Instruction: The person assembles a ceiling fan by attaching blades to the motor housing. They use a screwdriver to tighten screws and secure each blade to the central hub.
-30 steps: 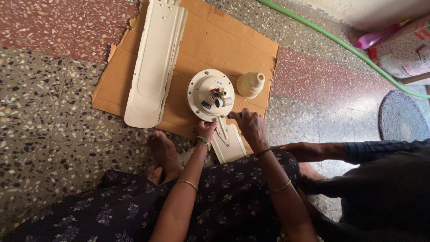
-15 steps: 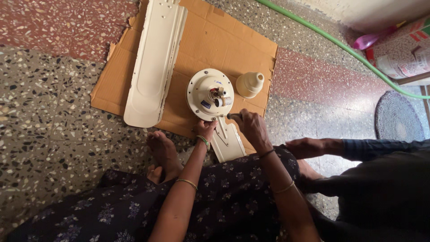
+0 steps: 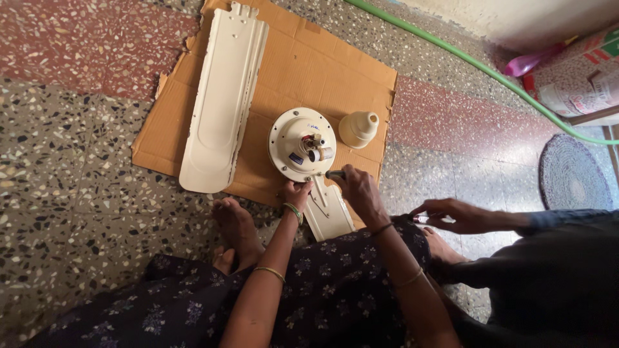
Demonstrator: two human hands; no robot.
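Your left hand [image 3: 295, 193] pinches the fan motor's [image 3: 303, 144] rim on the cardboard [image 3: 335, 71]; your right hand [image 3: 358, 191] closes around a screwdriver [image 3: 335, 174]. A slip could gouge the blade [image 3: 329, 209] beneath.

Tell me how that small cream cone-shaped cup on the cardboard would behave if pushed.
The cream cup looks like thin moulded plastic, so probably light and stiff. Lying tilted on the cardboard, its round tapered body would likely roll in a curve rather than slide straight.

Left hand [image 3: 295, 193]: gripping rim of cream fan motor [image 3: 303, 143].
Right hand [image 3: 358, 192]: closed around dark tool [image 3: 335, 174] at blade bracket [image 3: 328, 209].
Cardboard [image 3: 322, 64]: carrying loose fan blade [image 3: 224, 96], cone cap [image 3: 358, 128].
Other person's hand [image 3: 459, 215]: near, apart.
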